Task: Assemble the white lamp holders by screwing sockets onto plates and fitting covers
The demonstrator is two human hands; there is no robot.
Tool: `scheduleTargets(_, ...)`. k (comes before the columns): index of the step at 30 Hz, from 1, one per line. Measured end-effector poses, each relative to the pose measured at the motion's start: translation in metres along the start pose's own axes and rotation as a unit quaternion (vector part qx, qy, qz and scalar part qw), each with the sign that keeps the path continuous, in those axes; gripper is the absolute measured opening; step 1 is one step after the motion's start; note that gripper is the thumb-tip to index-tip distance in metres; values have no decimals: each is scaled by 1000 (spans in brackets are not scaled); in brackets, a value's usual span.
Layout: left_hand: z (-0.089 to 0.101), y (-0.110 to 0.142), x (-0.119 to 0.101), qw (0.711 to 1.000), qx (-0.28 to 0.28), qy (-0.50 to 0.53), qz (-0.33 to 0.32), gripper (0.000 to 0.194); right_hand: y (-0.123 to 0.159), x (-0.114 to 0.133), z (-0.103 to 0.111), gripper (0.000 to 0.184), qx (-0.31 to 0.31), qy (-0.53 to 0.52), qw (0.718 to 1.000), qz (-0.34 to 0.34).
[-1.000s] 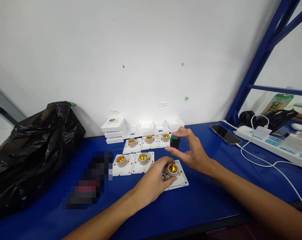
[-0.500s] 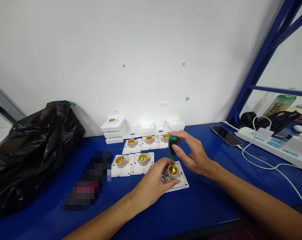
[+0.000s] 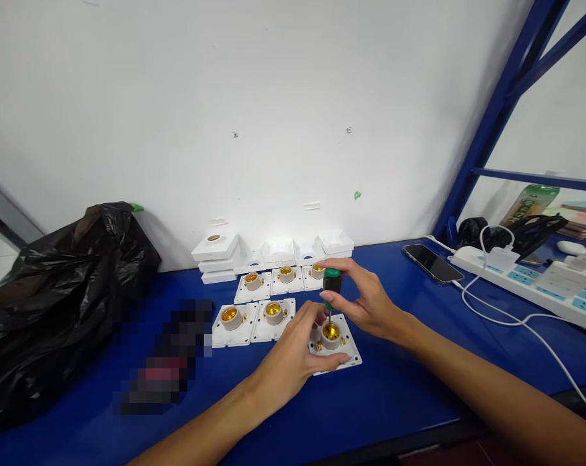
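Note:
A short screwdriver (image 3: 332, 285) with a green and black handle stands nearly upright, its shaft inside the brass-lined cup of a lamp socket (image 3: 332, 338) on a square white base. My right hand (image 3: 365, 299) grips the handle between thumb and fingers. My left hand (image 3: 297, 346) holds the socket's base from the left, thumb along the near side and fingers behind the cup; part of the base is hidden under it. Beyond my left hand, similar lamp sockets lie in two rows, among them one socket (image 3: 274, 313) close to my fingers.
White square covers (image 3: 217, 249) are stacked and lined up against the wall. A black plastic bag (image 3: 69, 298) fills the left side, with a blurred dark item (image 3: 166, 362) near it. On the right lie a phone (image 3: 431, 263), a power strip (image 3: 520, 275) and white cables.
The whole view has shifted slightly. My right hand has turned a little around the screwdriver's handle, and the shaft remains in the socket. My left hand still holds the base.

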State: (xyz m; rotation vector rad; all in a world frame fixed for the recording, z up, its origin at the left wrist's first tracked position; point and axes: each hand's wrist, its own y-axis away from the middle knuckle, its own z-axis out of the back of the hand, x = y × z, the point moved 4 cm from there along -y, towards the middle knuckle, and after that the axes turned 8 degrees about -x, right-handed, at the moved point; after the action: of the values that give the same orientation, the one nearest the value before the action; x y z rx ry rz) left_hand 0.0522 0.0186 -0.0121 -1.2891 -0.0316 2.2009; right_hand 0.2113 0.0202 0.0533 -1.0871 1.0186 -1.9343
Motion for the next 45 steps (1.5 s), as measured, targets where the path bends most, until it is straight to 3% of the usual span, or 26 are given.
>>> scheduleTargets(7,15,0,-16,997,-68,17,-33,15,3,-5,-2,37,-12,5,1000,-24)
scheduleTargets(11,15,-1,-21,997,-70,16,-14,26,5,-6,-2,43,-25,-2,999,-41)
scheduleTargets(19,15,-6,-19,997,-68,15,-40,40,0,0,-1,29,-27,-5,999,-20)
scheduleTargets(25,15,-4,-13,995,-97,28,-10,14,-2,2,-1,29,-30,0,1000,-4)
scheduleTargets(33,10,1,-18,999,-53,13,-7,10,-1,1,-1,32,-35,0,999,3)
scheduleTargets(39,3,4,-15,999,14,-36,-14,36,-2,5,3,32,-46,11,999,22)
scheduleTargets(45,0,3,-5,998,10,-60,-19,45,-1,6,3,32,-51,14,998,34)
